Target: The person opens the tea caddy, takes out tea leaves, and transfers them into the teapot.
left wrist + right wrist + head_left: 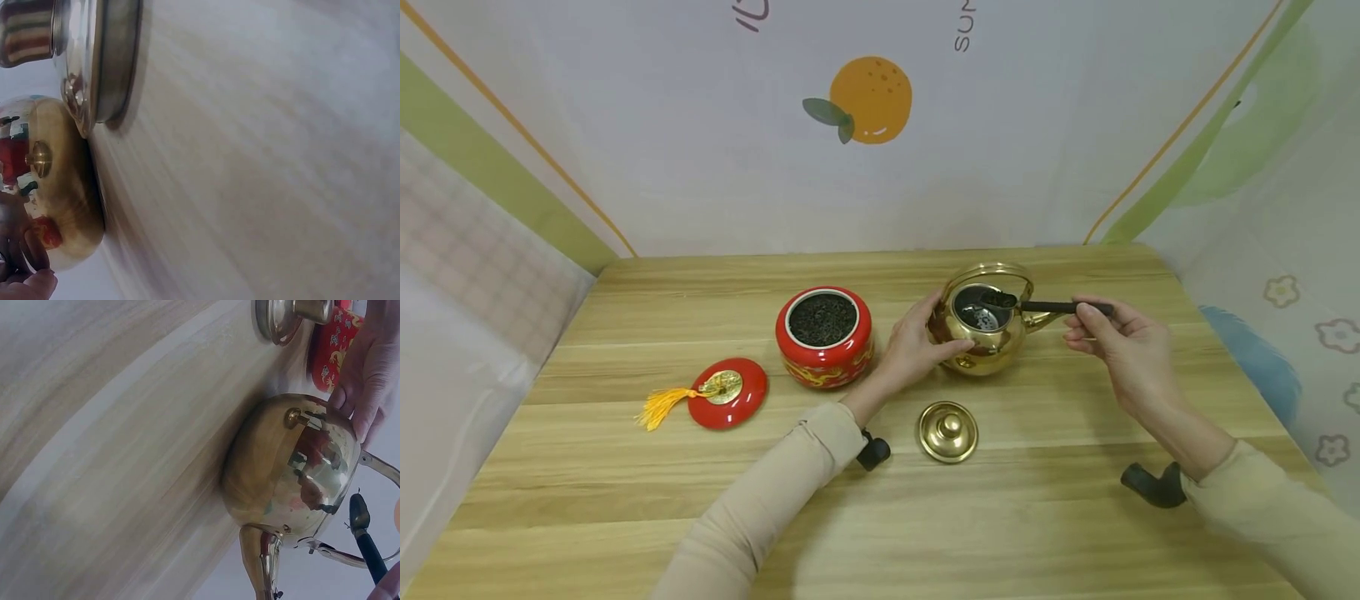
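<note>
A gold teapot (988, 350) with a raised hoop handle stands at the back right, its lid off. My left hand (912, 343) holds its left side, thumb across the front and fingers partly hidden behind. A thin black tea scoop (1045, 307) is pinched in my right hand (1138, 354). The scoop's bowl lies over the pot's opening, with dark bits on it. In the right wrist view a few shreds cling to the scoop (359, 515), and the spout (261, 559) points away from the left hand.
A red jar (825, 354) full of dark tea leaves stands left of the teapot. Its red lid (727, 408) with a yellow tassel lies farther left. The gold teapot lid (949, 437) sits in front of the pot. Dark wrist-camera parts (874, 452) show by the left sleeve.
</note>
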Demonstrator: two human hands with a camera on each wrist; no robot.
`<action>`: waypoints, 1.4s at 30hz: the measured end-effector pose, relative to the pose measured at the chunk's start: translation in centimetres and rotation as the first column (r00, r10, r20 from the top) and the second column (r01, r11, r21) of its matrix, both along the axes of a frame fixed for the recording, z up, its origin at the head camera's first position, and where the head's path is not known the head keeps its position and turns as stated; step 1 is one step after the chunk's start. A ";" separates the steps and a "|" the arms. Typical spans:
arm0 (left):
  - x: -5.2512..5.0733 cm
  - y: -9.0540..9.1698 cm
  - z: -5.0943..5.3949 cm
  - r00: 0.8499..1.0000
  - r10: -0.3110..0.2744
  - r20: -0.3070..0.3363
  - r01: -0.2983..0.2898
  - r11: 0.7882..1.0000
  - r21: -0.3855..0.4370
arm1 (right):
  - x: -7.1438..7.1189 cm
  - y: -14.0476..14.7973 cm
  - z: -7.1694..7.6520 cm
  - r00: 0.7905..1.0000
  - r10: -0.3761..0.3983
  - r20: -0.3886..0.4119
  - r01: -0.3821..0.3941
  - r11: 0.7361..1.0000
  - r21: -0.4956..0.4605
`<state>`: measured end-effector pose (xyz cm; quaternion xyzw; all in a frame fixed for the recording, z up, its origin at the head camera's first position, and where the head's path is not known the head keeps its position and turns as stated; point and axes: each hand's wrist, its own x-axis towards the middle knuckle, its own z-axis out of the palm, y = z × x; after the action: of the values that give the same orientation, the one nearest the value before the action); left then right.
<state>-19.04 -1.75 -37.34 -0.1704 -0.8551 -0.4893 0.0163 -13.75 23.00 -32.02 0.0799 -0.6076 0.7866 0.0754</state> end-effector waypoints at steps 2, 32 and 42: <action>0.0 0.0 0.0 1.000 0.002 -0.002 -0.002 1.000 0.000 | -0.2 0.0 0.1 1.000 0.001 0.005 -0.001 1.000 0.014; -0.1 -0.1 0.2 1.000 -0.005 0.003 0.005 1.000 -0.003 | -2.4 -1.2 2.5 0.991 -0.009 -0.134 0.080 0.844 0.531; -0.1 -0.2 0.0 1.000 -0.016 -0.013 0.016 1.000 0.013 | -2.4 -1.2 2.5 0.992 -0.007 -0.127 0.078 0.819 0.568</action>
<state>-19.14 -1.97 -37.33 -0.1805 -0.8504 -0.4938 0.0191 -16.12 21.83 -29.52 0.1321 -0.8115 0.5601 0.1016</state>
